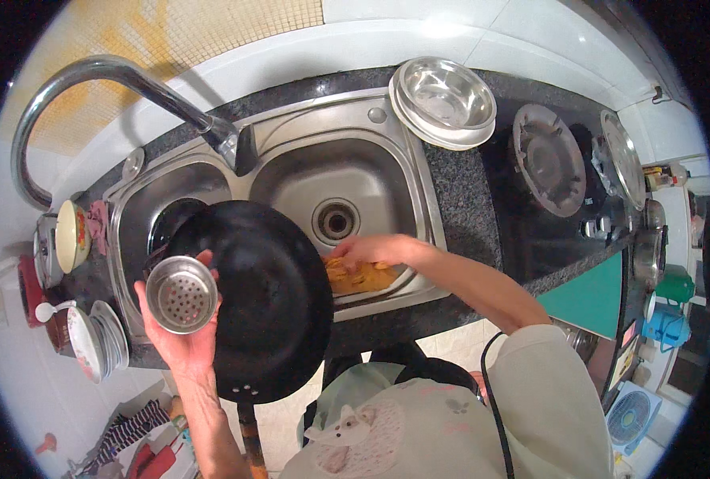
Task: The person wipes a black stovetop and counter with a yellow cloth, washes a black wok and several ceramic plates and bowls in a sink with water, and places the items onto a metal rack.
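Note:
My left hand holds a small round metal strainer cup with a perforated bottom, above the left edge of a large black wok. The wok lies across the near side of the double sink, its handle pointing toward me. My right hand rests on a crumpled orange-yellow cloth at the near edge of the right basin; its fingertips are partly lost in the cloth's folds. A dark pot or lid sits in the left basin, partly hidden by the wok.
A chrome faucet arches over the sink. Metal bowls stand right of the basin, beside the gas burner. Plates and a yellow bowl are at the left. A metal lid leans behind the burner.

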Available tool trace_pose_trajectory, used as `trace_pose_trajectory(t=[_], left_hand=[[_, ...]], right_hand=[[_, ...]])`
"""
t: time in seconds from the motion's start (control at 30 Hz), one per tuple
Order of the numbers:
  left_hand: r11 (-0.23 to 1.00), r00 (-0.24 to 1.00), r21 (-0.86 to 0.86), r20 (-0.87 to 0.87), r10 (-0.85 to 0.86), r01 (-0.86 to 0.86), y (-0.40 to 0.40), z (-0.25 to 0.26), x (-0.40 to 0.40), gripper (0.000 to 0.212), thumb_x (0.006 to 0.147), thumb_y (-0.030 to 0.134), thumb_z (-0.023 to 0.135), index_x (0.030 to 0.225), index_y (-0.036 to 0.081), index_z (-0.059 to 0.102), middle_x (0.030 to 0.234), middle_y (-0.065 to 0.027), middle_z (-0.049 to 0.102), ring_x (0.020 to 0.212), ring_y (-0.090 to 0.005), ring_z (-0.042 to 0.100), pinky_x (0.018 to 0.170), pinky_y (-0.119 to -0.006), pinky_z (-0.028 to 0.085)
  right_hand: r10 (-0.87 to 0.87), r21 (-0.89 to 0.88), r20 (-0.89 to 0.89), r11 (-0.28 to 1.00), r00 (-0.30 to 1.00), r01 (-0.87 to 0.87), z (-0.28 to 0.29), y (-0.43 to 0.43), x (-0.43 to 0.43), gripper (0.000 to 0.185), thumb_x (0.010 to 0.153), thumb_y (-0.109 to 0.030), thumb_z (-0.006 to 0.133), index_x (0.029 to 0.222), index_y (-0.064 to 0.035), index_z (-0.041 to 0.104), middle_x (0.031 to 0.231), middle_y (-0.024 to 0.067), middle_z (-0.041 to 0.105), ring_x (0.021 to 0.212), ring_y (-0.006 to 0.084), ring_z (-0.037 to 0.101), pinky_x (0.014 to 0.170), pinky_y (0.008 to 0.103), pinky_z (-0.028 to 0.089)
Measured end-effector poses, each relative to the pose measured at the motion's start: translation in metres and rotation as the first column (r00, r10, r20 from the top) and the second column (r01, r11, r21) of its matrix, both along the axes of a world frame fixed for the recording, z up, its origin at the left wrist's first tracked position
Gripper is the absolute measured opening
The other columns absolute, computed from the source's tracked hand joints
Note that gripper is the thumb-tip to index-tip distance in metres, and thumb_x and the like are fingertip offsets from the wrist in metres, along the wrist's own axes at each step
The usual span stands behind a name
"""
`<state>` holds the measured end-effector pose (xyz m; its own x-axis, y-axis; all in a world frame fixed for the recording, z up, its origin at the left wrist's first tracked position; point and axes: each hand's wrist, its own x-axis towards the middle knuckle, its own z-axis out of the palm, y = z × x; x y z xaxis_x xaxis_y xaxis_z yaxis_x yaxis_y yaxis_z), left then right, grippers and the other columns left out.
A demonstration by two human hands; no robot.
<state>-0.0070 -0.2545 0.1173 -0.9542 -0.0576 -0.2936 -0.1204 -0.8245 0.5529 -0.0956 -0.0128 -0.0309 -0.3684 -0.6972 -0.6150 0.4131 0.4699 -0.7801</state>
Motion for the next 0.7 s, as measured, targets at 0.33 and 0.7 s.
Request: trace_pose_trajectory(t=[0.33, 0.7], left_hand=[[0.998, 0.947, 0.057, 0.319, -0.038, 0.021, 0.070, -0.013, -0.031, 0.055, 0.082, 0.047, 0.035, 0.113, 0.001, 0.042, 0.109, -0.0173, 0.047, 0.097, -0.0305, 0.049, 0.076, -0.041, 0.044], [0.959, 0.884, 0.081, 0.373, -0.281, 0.270, 0.108, -0.042, -0.043, 0.043, 0.086, 0.043, 0.030, 0.104, 0.009, 0.048, 0.104, -0.0086, 0.051, 0.096, -0.0232, 0.050, 0.084, -0.044, 0.040]], right_hand=[[-0.569, -0.193, 0.259, 0.761, 0.781, 0.619, 0.039, 0.160, -0.004, 0.048, 0.056, -0.003, 0.044, 0.103, 0.0051, 0.047, 0.094, 0.0105, 0.056, 0.082, 0.0178, 0.056, 0.074, 0.0274, 0.045], [-0.393, -0.238, -0.859, 0.874, 0.328, 0.425, 0.091, 0.115, 0.006, 0.031, 0.070, -0.006, 0.055, 0.101, -0.0071, 0.052, 0.107, 0.0143, 0.046, 0.099, 0.0262, 0.046, 0.077, 0.0342, 0.042]])
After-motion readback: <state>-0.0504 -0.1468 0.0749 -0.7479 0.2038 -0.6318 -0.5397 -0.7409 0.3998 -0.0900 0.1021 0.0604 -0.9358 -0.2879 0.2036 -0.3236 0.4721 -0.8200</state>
